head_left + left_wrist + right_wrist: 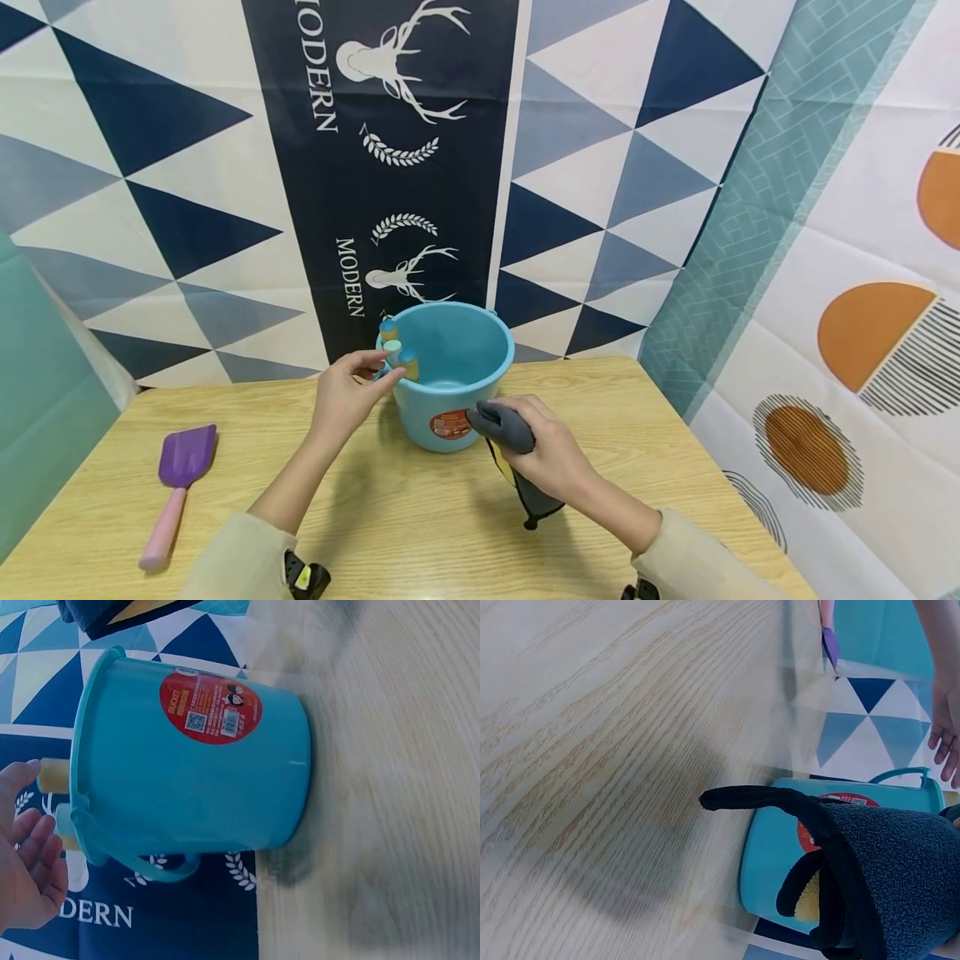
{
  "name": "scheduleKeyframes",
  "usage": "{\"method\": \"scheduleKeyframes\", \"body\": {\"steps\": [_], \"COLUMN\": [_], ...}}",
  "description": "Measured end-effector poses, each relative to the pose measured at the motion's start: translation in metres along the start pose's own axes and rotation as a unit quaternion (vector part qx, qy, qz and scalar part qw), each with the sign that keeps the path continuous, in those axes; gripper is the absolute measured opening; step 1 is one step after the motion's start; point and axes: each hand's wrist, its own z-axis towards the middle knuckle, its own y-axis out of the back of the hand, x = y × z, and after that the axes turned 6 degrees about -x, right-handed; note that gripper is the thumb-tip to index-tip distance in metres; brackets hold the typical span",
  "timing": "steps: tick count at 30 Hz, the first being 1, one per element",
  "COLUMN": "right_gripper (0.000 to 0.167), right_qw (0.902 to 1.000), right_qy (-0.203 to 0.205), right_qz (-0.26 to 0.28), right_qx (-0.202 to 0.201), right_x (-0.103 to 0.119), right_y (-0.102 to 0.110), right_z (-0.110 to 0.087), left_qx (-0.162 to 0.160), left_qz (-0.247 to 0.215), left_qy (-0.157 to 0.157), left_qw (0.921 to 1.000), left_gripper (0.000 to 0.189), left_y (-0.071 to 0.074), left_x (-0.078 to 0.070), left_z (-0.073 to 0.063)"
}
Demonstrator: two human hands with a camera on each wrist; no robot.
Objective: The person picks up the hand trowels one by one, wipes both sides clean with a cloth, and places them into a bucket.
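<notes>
A light blue bucket (453, 417) with a red label stands on the wooden table. Several small blue-and-yellow pieces (408, 367) stick up at its left rim; their kind cannot be told. My left hand (348, 387) is at that rim, the thumb touching one piece and the loosely bent fingers beside a pale teal one (64, 819). The bucket's handle (161, 871) hangs down its side. In front of the bucket, my right hand (551, 450) grips a dark grey cloth (900, 877) with a yellow inner side and a black hanging loop (742, 797).
On the table's left lies a purple scoop (186, 457) with a pink handle. A patterned sheet (187, 167) hangs behind the table (420, 533), and another (825, 333) at the right.
</notes>
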Motion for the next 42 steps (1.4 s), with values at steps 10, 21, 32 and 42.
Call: {"method": "scheduleKeyframes", "body": {"steps": [10,21,32,42], "right_gripper": [0.050,0.050,0.051,0.051], "right_qw": [1.0000,1.0000,0.9999,1.0000], "right_qy": [0.000,-0.004,-0.010,-0.004], "right_qz": [-0.005,-0.005,-0.008,-0.004], "right_qx": [0.001,0.003,0.001,-0.002], "right_x": [-0.002,-0.001,-0.001,-0.002], "right_y": [-0.001,-0.003,-0.002,-0.001], "right_z": [-0.001,0.000,-0.001,-0.002], "left_qx": [-0.015,-0.020,-0.021,-0.043], "left_qz": [0.037,0.098,0.118,0.148], "left_qy": [0.017,0.045,0.057,0.083], "left_qw": [0.9991,0.9940,0.9912,0.9846], "left_gripper": [0.042,0.047,0.046,0.047], "left_y": [0.020,0.050,0.072,0.101], "left_x": [0.021,0.046,0.058,0.075], "left_z": [-0.012,-0.028,-0.036,-0.046]}}
